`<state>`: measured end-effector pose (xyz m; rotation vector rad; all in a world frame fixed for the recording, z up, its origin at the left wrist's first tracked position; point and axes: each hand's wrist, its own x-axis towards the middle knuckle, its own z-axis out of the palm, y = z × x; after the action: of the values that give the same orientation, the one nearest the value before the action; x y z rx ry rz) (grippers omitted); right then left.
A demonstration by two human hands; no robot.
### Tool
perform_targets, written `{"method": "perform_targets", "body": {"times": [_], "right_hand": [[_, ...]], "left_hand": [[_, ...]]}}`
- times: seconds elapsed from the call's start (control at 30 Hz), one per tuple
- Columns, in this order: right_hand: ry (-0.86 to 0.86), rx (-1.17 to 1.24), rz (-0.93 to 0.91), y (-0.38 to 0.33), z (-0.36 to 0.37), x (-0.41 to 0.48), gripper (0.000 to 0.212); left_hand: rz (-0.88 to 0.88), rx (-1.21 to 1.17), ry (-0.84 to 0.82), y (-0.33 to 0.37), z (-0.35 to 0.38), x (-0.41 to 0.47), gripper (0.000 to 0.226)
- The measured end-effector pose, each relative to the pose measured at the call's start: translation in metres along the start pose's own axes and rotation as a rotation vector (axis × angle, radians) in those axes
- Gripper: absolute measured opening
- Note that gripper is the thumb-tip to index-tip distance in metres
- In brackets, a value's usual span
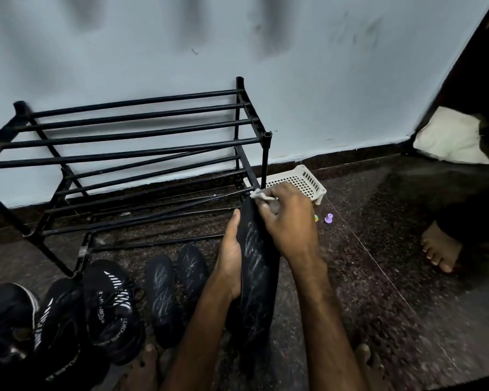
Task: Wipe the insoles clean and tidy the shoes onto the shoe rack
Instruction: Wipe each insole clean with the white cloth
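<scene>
1. Left hand (231, 258) grips the black insole (259, 280) along its edge, fingers curled round it, held above the floor (378, 249).
2. Right hand (290, 221) fingers pinch a pale cloth (261, 196) on the insole's tip, beside the shoe rack (130, 153).

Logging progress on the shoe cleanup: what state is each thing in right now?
Rack: upright, no shoes on it.
Held insole: gripped by left hand, cloth against its tip.
Cloth: pinched in right hand.
Loose insoles: two, flat on the floor, out of shoes.
Shoes: on the floor, off the rack.
Basket: on the floor, tipped.
</scene>
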<state>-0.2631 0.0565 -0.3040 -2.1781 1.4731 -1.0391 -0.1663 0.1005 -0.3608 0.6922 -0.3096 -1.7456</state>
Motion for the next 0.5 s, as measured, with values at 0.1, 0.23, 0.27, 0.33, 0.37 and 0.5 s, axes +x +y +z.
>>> {"method": "perform_targets", "body": {"times": [0.1,0.23,0.27,0.33,0.37,0.5], "right_hand": [[-0.150,0.080,-0.045,0.004,0.000,-0.005,0.013],[-0.062,-0.049,0.093,0.017,-0.009,-0.004,0.017],[-0.006,-0.058,0.099,0.014,-0.009,-0.002,0.019],[0.019,-0.017,0.034,0.004,-0.005,0.001,0.019],[-0.040,0.018,-0.018,0.002,-0.003,0.001,0.017],[-0.222,0.077,-0.018,0.013,-0.005,-0.007,0.009]], "left_hand": [[-0.003,-0.045,-0.034,0.002,-0.005,0.003,0.060],[-0.018,0.001,-0.037,0.001,-0.005,0.002,0.066],[-0.020,0.007,-0.028,0.000,-0.002,0.002,0.064],[-0.019,0.004,-0.011,-0.002,0.000,0.002,0.061],[-0.017,-0.016,-0.007,-0.002,0.000,0.003,0.059],[-0.012,-0.020,-0.022,0.001,-0.006,0.003,0.062]]}}
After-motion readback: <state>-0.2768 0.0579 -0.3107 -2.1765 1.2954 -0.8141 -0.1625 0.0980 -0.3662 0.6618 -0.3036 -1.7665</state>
